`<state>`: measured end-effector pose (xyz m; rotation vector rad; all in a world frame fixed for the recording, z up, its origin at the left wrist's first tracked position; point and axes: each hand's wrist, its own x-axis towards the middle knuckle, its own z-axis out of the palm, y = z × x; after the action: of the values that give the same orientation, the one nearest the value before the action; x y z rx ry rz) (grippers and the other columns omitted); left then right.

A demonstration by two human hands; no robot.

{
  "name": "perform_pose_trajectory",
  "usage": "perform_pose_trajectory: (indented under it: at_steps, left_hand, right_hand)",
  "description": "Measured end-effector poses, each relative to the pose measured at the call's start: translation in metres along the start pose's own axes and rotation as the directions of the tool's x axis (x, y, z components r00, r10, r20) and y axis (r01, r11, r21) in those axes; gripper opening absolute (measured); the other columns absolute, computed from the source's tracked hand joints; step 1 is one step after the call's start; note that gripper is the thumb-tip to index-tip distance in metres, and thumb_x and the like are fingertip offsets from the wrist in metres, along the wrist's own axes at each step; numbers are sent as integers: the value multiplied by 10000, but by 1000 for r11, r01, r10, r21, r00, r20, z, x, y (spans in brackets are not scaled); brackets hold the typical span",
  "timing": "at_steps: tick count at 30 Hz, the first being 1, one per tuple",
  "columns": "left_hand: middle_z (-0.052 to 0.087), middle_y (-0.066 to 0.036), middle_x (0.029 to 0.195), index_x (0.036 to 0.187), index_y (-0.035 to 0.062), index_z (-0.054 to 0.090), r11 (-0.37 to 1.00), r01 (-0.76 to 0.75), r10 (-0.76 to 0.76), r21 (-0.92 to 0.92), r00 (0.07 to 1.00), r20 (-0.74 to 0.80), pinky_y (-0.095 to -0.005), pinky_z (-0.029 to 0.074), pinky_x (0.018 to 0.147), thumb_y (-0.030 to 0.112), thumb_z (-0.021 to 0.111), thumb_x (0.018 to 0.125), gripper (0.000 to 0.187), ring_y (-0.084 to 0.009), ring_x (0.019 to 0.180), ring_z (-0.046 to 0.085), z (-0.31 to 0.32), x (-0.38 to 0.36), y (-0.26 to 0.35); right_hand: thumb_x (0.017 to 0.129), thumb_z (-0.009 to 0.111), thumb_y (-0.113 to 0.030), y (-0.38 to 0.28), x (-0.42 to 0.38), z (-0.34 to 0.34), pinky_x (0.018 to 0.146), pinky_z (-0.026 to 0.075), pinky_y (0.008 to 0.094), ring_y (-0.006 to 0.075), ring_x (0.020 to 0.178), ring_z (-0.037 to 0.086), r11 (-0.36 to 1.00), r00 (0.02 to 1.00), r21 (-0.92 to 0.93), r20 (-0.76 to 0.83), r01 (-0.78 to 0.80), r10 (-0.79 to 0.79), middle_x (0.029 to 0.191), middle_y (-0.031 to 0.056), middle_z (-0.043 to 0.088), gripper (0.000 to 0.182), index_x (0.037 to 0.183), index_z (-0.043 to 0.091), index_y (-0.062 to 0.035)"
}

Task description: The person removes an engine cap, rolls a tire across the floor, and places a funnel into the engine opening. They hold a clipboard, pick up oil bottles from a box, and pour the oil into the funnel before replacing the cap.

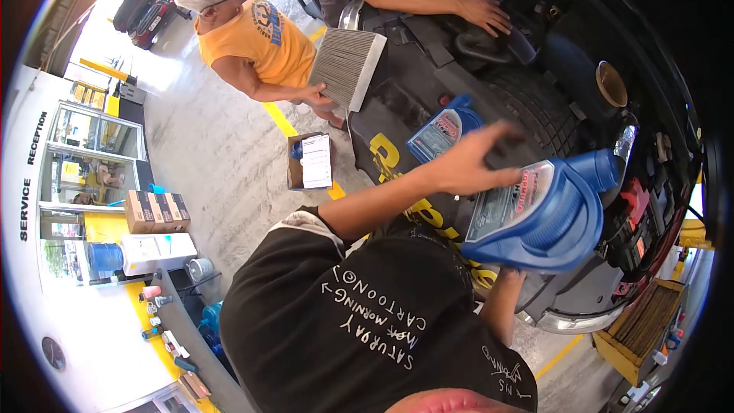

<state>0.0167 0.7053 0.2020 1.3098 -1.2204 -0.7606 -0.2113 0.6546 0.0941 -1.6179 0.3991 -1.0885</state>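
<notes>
A large blue motor oil jug (535,222) is tilted over the front of the engine bay, its neck pointing right. My right hand (512,277) grips it from below, and most of the fingers are hidden behind the jug. My left hand (478,162) hovers at the jug's label side with fingers apart, the upper fingers smeared by motion. A second blue oil jug (442,131) lies just beyond my left hand, on the dark cover (405,69) with yellow lettering.
Across the car, a person in a yellow sleeveless shirt (252,42) holds a pleated filter (348,69). Another person's hand (485,15) rests in the engine bay. A tan-rimmed round opening (611,84) sits at right. An open box (310,160) stands on the floor.
</notes>
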Motion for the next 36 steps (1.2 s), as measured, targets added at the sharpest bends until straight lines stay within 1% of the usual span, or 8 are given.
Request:
perform_pose_trajectory:
  at_steps: [2,4,12,13,18,21,28,36]
  left_hand:
    - [465,-162,1338,1380,-16,377,947,206,-115,-246,934,339,-381,372,1058,465,673,835,785,-257,1221,474,18,-18,-48]
    - [430,-171,1362,1409,-28,320,527,483,-438,-699,859,264,-398,339,1086,541,696,811,906,-241,1261,436,55,-43,-75]
    - [437,-174,1338,1386,-54,272,719,211,-386,-663,913,-128,-355,399,1041,278,681,895,720,-207,1226,454,78,-54,-95]
    - [463,-169,1321,1377,-62,307,823,212,-357,-528,915,-189,-353,417,1025,333,717,862,767,-201,1208,474,78,-53,-103]
    - [491,-165,1309,1381,-66,328,879,136,-194,-456,977,-82,-367,383,1043,628,719,710,1041,-213,1215,469,75,-49,-88]
    - [550,-153,1242,1336,-63,425,878,129,-183,-462,980,-75,-335,438,989,329,762,816,733,-197,1158,520,73,-47,-92]
    - [576,-132,1220,1282,-50,496,925,313,-328,-214,944,-35,-322,394,1010,302,452,1004,450,-179,1151,515,60,-43,-106]
    - [601,-129,1185,1264,-64,506,956,202,-169,-212,972,165,-311,416,980,241,462,1004,403,-171,1093,551,33,-26,-21]
  right_hand:
    - [687,766,-481,0,-7,-11,1103,277,458,348,1338,338,999,999,21,3,48,-48,1460,242,282,1108,1466,160,21]
    - [709,750,-472,-1,-16,-19,1100,282,455,341,1331,345,996,996,42,8,85,-85,1451,239,291,1071,1461,169,23]
    - [746,717,-514,-65,15,4,1080,302,443,335,1259,425,943,948,-334,-297,7,-112,1329,230,462,955,1358,337,113]
    - [851,666,-325,-67,17,3,1015,385,387,292,1195,484,931,960,-356,-227,78,-167,1331,238,443,718,1366,355,67]
    - [896,663,-150,-62,17,7,955,414,332,222,1122,521,980,904,-191,-426,-54,-33,1242,173,497,561,1337,390,63]
    - [919,629,-109,-50,7,-6,935,421,325,203,1085,523,947,923,-239,-368,-213,114,1198,150,503,431,1278,451,50]
    - [878,661,-104,-27,-1,-17,805,472,331,203,852,612,912,853,-407,-490,-44,-178,979,150,653,297,1095,572,78]
    - [905,648,-108,-33,-7,-25,922,442,374,238,1022,574,923,989,-382,-108,49,-97,1183,170,527,424,1252,441,22]
